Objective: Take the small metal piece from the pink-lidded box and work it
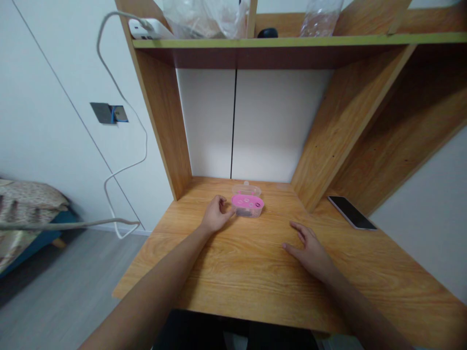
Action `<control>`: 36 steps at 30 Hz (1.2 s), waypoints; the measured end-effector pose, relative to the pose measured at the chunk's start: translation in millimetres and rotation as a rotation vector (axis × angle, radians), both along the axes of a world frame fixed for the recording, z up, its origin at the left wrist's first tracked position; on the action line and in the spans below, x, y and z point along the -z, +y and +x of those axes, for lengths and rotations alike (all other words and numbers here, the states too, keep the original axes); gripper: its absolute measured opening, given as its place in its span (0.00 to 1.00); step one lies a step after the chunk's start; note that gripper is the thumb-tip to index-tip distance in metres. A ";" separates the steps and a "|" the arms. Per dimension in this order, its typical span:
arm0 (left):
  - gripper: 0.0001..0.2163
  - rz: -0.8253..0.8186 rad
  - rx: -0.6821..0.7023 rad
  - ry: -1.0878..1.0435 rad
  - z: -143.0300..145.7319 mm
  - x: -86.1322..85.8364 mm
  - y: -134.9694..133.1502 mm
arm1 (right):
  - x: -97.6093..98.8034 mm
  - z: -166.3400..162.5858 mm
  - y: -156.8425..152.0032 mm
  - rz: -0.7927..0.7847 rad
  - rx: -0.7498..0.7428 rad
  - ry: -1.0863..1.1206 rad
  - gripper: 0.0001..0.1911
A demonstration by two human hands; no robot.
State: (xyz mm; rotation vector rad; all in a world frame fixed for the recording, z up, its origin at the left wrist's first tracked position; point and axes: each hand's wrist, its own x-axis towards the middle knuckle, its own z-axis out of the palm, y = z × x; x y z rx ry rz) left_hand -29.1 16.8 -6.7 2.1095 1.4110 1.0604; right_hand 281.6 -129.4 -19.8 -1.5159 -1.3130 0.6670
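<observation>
A small oval plastic box point(249, 212) stands on the wooden desk, see-through at the sides with a pink top that bears small printed marks. Behind it lies a clear oval lid point(246, 190), tilted back. Something dark shows through the box wall, too blurred to name. My left hand point(218, 214) is at the box's left side, thumb and fingers apart; the thumb tip is at its edge, and I cannot tell if it touches. To the right of the box, my right hand point(306, 249) is held over the desk with its fingers spread and nothing in it.
A phone-like dark slab point(352, 212) lies on the desk point(233, 272) at the right. Wooden uprights and a shelf point(262, 43) frame the back. On the shelf are a power strip point(150, 29), a plastic bag point(207, 19) and a clear bottle point(321, 18). A white cable point(146, 141) hangs left.
</observation>
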 end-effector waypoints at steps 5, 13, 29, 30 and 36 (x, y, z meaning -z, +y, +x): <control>0.41 0.026 0.016 0.159 8.7 -8.7 -3.5 | -4.3 -25.5 61.8 -0.002 -0.141 0.314 0.57; 0.30 0.047 0.049 0.311 9.7 -8.3 -1.4 | -26.7 -50.7 118.2 -0.056 -0.356 0.456 0.67; 0.30 0.063 0.071 0.344 8.8 -7.8 -3.5 | -32.8 -51.4 113.6 0.066 -0.452 0.513 0.55; 0.30 0.065 0.073 0.344 8.9 -8.3 -3.6 | -33.6 -52.1 113.1 0.072 -0.462 0.507 0.54; 0.28 0.065 0.083 0.339 9.3 -9.5 -3.2 | -25.7 -67.5 111.9 0.169 -0.399 0.467 0.49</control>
